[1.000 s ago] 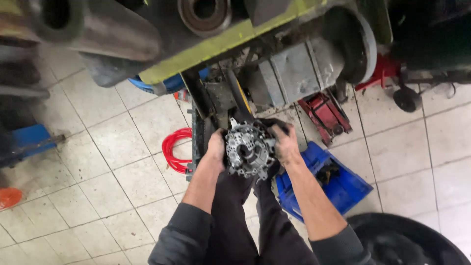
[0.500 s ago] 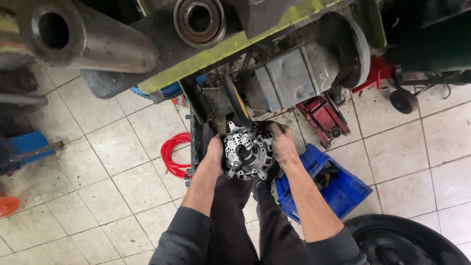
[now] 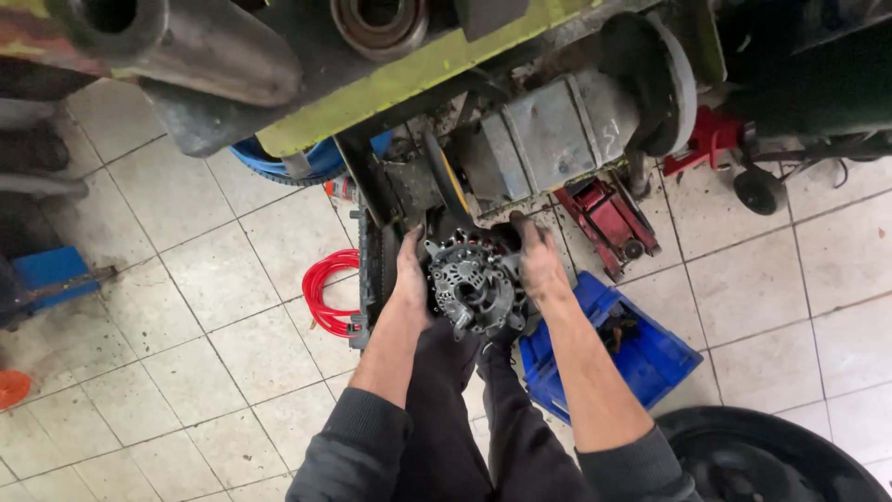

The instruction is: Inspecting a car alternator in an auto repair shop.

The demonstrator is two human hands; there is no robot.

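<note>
A round grey metal alternator (image 3: 474, 282) with a finned, slotted housing sits between both my hands, just below a greasy engine block (image 3: 548, 130) of a raised machine. My left hand (image 3: 411, 270) grips its left side with fingers pointing up. On the alternator's right side my right hand (image 3: 537, 262) holds it the same way. Both hands are dirty with grease. My dark trousers show directly beneath the part.
A blue plastic parts bin (image 3: 641, 349) lies right of my legs. A red floor jack (image 3: 613, 223) stands behind it, and a coiled red hose (image 3: 327, 290) lies on the tiled floor at left. A black tyre (image 3: 771, 460) fills the bottom right corner. A yellow-green frame beam (image 3: 409, 79) hangs overhead.
The alternator and both hands have stayed together under the engine, shifting only slightly as the view moved a little.
</note>
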